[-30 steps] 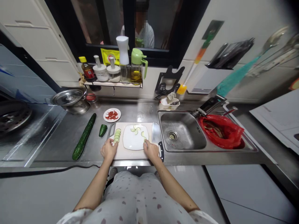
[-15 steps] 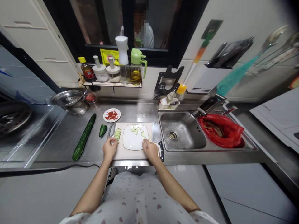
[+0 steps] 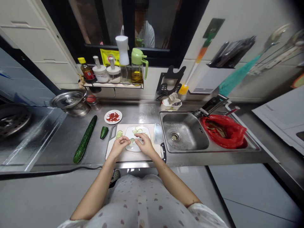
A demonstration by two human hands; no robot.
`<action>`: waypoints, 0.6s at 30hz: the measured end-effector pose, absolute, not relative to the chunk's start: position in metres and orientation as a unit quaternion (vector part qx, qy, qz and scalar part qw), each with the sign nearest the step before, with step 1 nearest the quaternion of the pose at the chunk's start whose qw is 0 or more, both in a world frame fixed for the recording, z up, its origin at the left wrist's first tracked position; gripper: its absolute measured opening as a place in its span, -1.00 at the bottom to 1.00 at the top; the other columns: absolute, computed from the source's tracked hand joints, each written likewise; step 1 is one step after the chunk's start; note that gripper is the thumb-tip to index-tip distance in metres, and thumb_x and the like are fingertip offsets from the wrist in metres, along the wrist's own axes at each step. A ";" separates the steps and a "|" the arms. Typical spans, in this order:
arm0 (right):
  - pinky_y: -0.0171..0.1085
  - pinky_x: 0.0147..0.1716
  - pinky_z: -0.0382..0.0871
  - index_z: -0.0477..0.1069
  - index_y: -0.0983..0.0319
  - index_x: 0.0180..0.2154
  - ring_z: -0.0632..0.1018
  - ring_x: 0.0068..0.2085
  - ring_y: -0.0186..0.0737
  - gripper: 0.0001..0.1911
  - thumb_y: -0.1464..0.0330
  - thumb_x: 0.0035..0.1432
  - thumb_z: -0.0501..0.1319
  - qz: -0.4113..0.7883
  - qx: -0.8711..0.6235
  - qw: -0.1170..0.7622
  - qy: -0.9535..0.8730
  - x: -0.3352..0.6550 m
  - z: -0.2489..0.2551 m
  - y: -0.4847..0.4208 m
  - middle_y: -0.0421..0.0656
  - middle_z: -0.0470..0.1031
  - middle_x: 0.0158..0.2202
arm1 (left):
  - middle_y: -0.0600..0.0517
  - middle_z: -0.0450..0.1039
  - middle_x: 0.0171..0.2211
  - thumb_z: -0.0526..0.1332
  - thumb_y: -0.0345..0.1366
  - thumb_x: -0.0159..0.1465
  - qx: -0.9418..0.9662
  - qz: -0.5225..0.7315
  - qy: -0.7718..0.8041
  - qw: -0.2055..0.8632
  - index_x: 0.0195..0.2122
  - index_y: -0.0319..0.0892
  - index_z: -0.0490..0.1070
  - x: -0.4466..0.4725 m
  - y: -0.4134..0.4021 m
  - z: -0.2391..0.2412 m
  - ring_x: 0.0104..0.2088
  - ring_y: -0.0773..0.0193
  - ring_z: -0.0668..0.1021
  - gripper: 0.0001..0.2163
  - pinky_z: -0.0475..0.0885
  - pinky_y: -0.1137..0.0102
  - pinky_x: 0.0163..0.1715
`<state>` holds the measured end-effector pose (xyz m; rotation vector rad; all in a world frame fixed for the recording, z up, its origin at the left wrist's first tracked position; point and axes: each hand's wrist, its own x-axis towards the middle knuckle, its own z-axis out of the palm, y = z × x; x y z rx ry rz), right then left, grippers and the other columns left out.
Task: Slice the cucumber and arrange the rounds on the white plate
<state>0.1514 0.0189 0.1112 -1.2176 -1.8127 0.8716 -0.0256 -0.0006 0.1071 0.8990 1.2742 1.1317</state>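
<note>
My left hand (image 3: 120,145) and my right hand (image 3: 145,143) meet over the white plate (image 3: 132,148), which lies on the pale cutting board (image 3: 133,156). My left hand is closed on a few cucumber slices (image 3: 131,141) at its fingertips. My right hand's fingers are pinched at the same slices. More slices (image 3: 137,129) lie along the plate's far edge. A short row of slices (image 3: 118,134) rests on the board left of the plate. A cleaver (image 3: 158,133) lies on the board's right side, with its black handle toward me.
A whole cucumber (image 3: 85,140) and a cut cucumber end (image 3: 104,132) lie on the steel counter to the left. Behind them is a small dish of red chilli (image 3: 113,117). The sink (image 3: 184,134) and a red bag (image 3: 223,130) are to the right. Pots (image 3: 68,101) stand far left, with a bottle shelf (image 3: 114,84) behind them.
Both hands left the board's near edge and came together over the plate. My left hand brought slices from the row on the board, and the plate now looks partly covered.
</note>
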 end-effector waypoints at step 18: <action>-0.34 -0.31 0.28 0.39 0.23 -0.40 0.44 -0.37 -0.32 -0.81 0.23 0.09 0.17 0.498 -0.467 0.379 -0.625 0.158 0.115 0.031 -0.22 0.45 -0.41 | 0.07 0.44 -0.53 0.18 0.22 0.06 0.177 0.386 0.525 0.737 -0.24 -0.17 0.35 0.005 -0.006 0.103 -0.70 0.49 0.30 -0.49 -0.03 0.57 -0.70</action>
